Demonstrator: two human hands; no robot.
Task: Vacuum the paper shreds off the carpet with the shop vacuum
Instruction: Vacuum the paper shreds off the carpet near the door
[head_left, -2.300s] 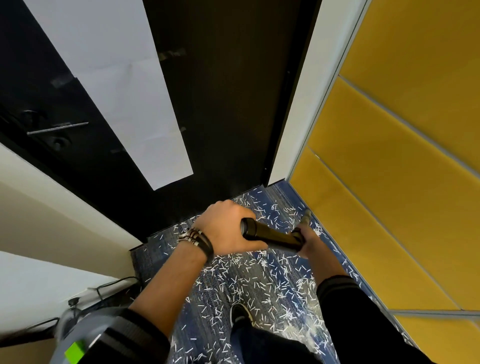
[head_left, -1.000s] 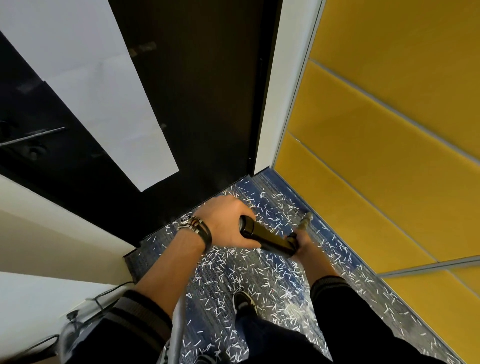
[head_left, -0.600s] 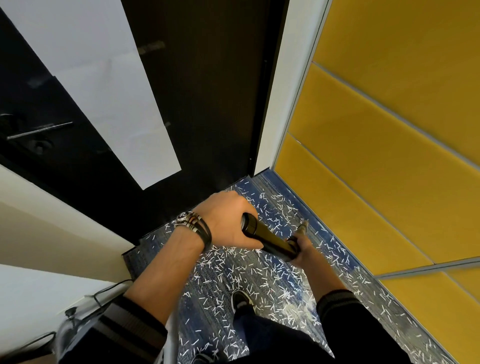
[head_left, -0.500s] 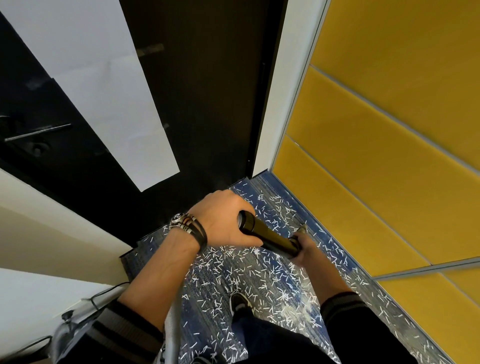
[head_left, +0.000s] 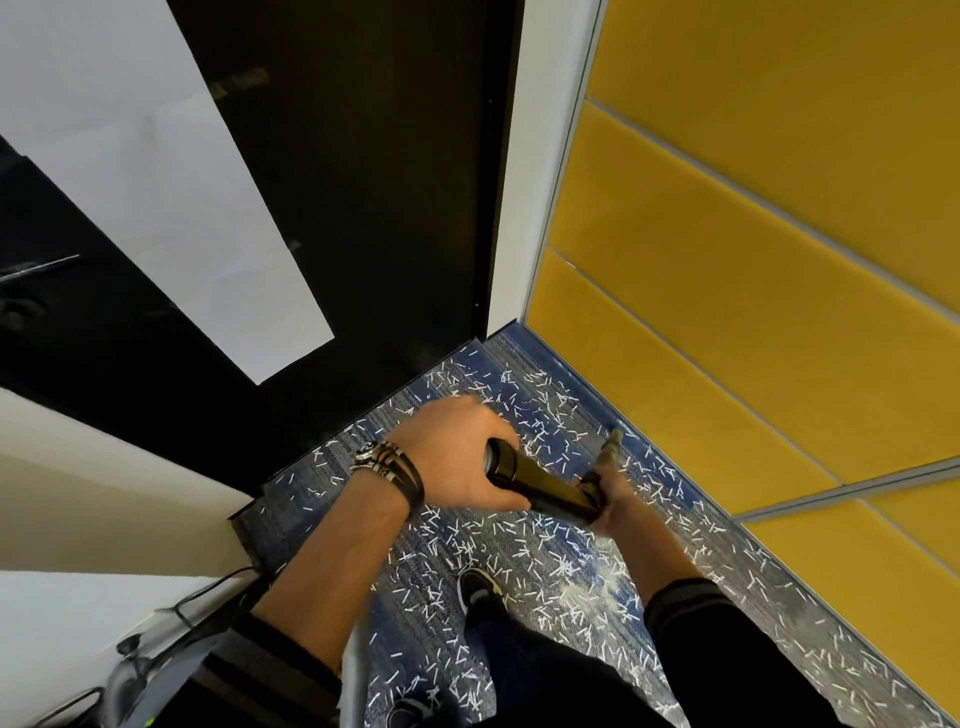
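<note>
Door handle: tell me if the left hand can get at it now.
Probably not as is: the left hand grips the wand, and the door handle lies well off to its left. Nothing blocks the way, but it must let go first.

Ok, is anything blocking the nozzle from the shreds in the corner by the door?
Nothing visible does. The nozzle points toward the corner, and the paper shreds ahead of it lie uncovered on the carpet up to the door. The left hand and right hand grip the wand behind it.

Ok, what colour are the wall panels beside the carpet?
Mustard yellow wall panels, split by thin grey seams; the head view shows them best.
</note>
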